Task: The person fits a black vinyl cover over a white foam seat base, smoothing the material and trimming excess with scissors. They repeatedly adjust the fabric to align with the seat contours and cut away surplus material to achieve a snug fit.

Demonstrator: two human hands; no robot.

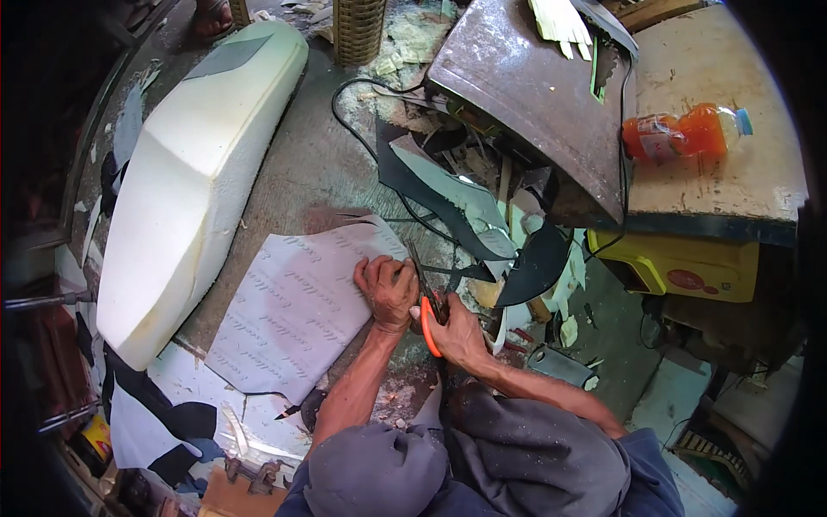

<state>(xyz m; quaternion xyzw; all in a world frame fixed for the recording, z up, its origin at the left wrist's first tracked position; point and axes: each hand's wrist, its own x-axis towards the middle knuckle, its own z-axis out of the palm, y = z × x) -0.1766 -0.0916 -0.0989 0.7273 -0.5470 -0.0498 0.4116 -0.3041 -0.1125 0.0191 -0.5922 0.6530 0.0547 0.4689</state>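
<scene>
A pale grey sheet with repeated printed lettering [289, 314] lies on the floor in front of me. My left hand [388, 289] is at its right edge, fingers curled onto it, gripping it. Just right of that, my right hand [457, 332] is closed on scissors with orange handles [427, 324], whose dark blades point away from me along the sheet's right edge. Dark offcuts [444, 198] and a black curved piece [534, 267] lie beyond the scissors. To the left lies a long cream foam seat shape [181, 198] with a grey patch at its far end.
A worn metal box [525, 103] and a black cable stand beyond the offcuts. At right, an orange drink bottle [676, 133] lies on a beige worktop [706, 69], above a yellow container [706, 267]. Scraps litter the floor [306, 146]. Someone's bare foot [213, 19] shows at the top left.
</scene>
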